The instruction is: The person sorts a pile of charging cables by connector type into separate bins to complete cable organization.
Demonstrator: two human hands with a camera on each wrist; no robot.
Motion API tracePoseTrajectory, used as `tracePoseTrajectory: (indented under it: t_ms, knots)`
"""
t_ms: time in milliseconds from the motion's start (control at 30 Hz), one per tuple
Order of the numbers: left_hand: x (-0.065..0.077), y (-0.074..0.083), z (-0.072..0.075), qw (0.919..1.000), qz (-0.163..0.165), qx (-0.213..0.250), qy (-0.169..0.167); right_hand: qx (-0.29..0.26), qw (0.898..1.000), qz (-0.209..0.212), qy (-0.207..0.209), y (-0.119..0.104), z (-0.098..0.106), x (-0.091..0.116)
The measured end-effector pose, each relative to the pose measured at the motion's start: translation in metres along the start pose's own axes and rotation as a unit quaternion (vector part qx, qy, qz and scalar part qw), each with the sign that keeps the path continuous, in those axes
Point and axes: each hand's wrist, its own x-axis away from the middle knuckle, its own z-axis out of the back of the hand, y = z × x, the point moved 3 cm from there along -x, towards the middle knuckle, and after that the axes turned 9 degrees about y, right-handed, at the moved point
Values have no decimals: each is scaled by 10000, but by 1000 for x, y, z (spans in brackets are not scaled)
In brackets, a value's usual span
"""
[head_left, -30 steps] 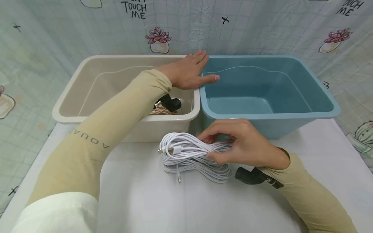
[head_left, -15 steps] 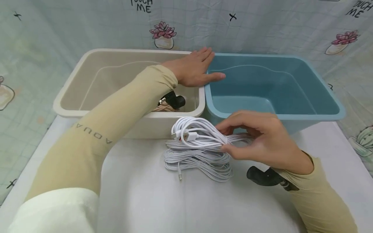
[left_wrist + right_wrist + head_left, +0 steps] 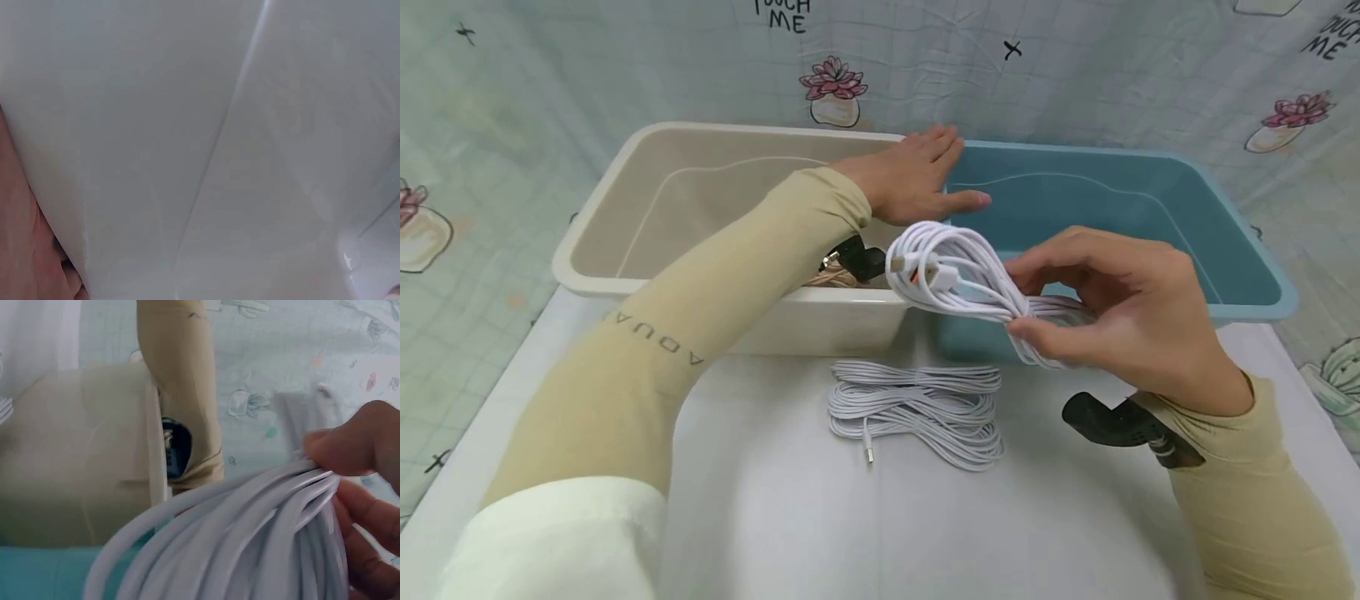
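In the head view my right hand point(image 3: 1138, 308) pinches a coiled white cable point(image 3: 958, 271) at its tied middle, thumb in front. The coil hangs level with the bins' front rims, its plug ends point(image 3: 928, 272) showing at the left loop. Close up in the right wrist view, thumb and fingers grip the cable's strands point(image 3: 250, 531). My left hand point(image 3: 917, 175) rests, fingers straight, over the meeting rims of the beige bin point(image 3: 737, 142) and the blue bin point(image 3: 1150, 192). A second coiled white cable point(image 3: 917, 408) lies on the white table below.
Inside the beige bin, a tan cable bundle point(image 3: 835, 275) shows partly beneath the left wrist's black camera point(image 3: 857, 257). Another black camera point(image 3: 1112, 421) sits at the right wrist. A printed curtain point(image 3: 910, 67) hangs behind the bins. The white table point(image 3: 820, 525) spreads in front.
My right hand has lifted the upper cable coil off the other one and carried it up and right toward the blue bin. The lower coil stays put; my left hand keeps its place on the rims.
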Motion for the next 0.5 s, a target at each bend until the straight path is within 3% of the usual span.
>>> tracePoseTrajectory:
  t_ms: [267,500]
  knots:
    - [1,-1,2,9979,-515,-380,-79,-180,9993,-67,317,1,16,-15]
    - [4,-2,2,9994,-223,190,166,222,9978,-407,466,-5,29,-30]
